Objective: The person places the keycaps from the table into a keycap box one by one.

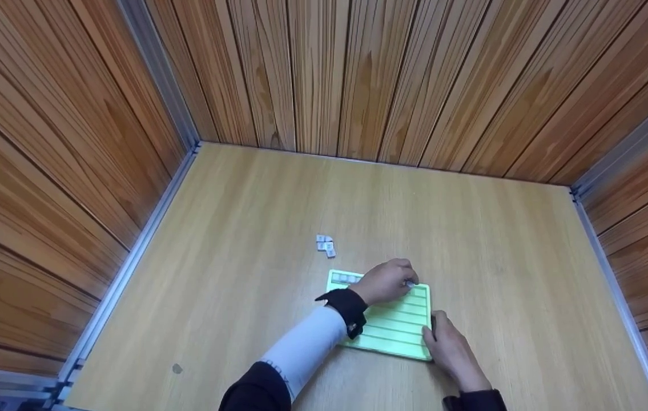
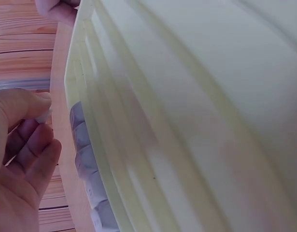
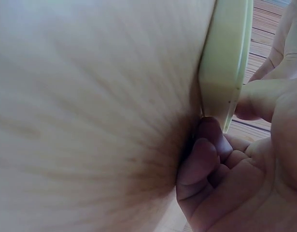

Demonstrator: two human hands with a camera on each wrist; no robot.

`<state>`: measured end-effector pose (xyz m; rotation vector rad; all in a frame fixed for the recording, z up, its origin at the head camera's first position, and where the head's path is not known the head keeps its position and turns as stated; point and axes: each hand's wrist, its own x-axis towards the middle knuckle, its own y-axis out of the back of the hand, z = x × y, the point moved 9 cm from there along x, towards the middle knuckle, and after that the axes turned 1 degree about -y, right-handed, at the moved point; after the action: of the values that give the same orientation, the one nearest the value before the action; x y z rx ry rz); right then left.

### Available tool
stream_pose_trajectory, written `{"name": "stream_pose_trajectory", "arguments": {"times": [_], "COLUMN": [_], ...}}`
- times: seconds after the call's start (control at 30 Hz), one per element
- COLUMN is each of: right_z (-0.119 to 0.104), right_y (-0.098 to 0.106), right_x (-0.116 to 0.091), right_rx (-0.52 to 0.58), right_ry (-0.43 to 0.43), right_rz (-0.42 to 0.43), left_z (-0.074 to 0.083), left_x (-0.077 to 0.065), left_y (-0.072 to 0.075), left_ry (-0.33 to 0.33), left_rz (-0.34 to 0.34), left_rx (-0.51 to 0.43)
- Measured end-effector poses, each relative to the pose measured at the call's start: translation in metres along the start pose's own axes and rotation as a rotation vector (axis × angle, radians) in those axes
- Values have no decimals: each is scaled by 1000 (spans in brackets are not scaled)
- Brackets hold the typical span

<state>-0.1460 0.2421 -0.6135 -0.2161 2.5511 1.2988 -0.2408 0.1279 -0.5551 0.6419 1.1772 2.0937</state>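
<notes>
A light-green tray (image 1: 395, 322) with parallel ridged rows lies on the table. My left hand (image 1: 386, 281) is over its far row, pinching a small white tile (image 1: 410, 283) between thumb and fingers near the far right corner. In the left wrist view the pinched tile (image 2: 43, 117) is mostly hidden by the fingertips. Several grey-white tiles (image 2: 88, 162) stand side by side in the far row, at its left end. At the tray's right edge my right hand (image 1: 452, 348) grips the rim, thumb on top and fingers (image 3: 199, 162) curled against the side and underside.
Beyond the tray's far left corner, several loose white tiles (image 1: 321, 246) lie clustered on the wooden table (image 1: 244, 228). Wood-plank walls (image 1: 358, 80) with metal framing (image 1: 147, 234) close in the back and both sides. A dark spot (image 1: 177, 369) marks the table at front left.
</notes>
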Motion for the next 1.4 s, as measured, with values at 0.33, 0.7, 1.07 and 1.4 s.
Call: {"name": "stream_pose_trajectory", "arguments": {"times": [0.33, 0.7, 1.07, 1.4], "right_z": [1, 2, 1, 1], "right_y": [-1, -2, 0, -2], "right_x": [0, 1, 0, 1], "right_rx": [-3, 5, 9, 23], "right_ry": [-35, -61, -35, -31], "right_rz": [-21, -41, -20, -18], "left_z": [1, 1, -2, 0], "left_x": [2, 3, 6, 5], "left_y": [-9, -15, -18, -18], "left_ry": [-13, 8, 44, 36], "left_rz": [2, -21, -36, -52], "left_rx": [91, 125, 138, 165]}}
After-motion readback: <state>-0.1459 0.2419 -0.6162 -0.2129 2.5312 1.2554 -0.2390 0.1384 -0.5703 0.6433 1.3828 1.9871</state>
